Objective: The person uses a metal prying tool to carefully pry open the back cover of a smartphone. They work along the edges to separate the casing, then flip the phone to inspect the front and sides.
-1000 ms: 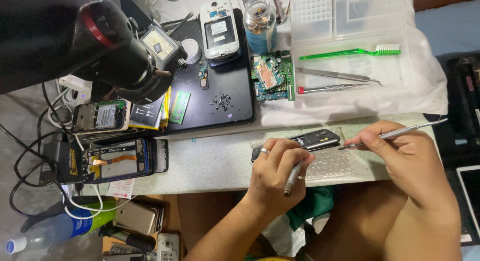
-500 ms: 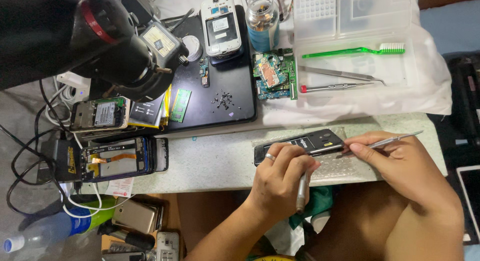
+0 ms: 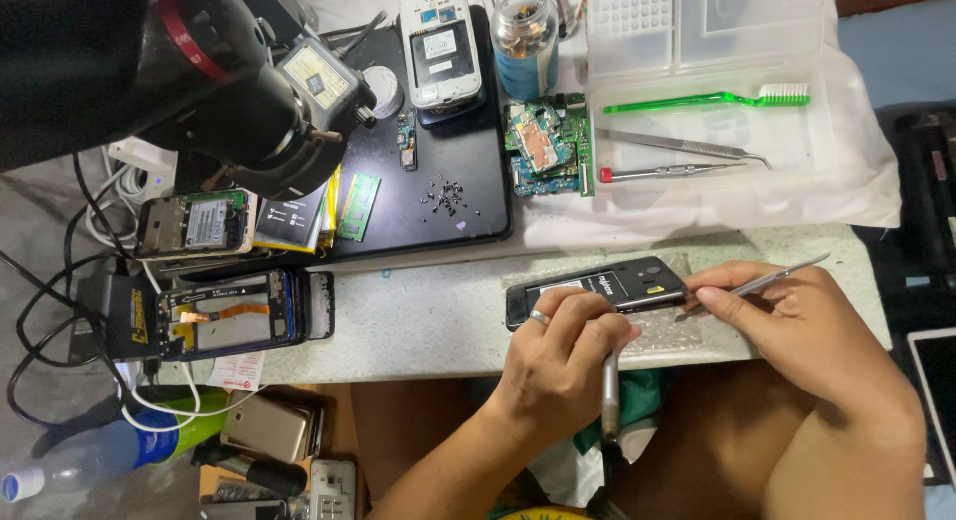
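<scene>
Since the earlier frame my left hand (image 3: 558,366) had slid lower on the phone (image 3: 597,286), its fingers pinning the near edge while gripping a screwdriver (image 3: 609,395) that hung past the bench (image 3: 418,321) edge. My right hand (image 3: 797,321) pinched tweezers (image 3: 757,284), tip at the phone's right end. Open bench lay left of the phone.
</scene>
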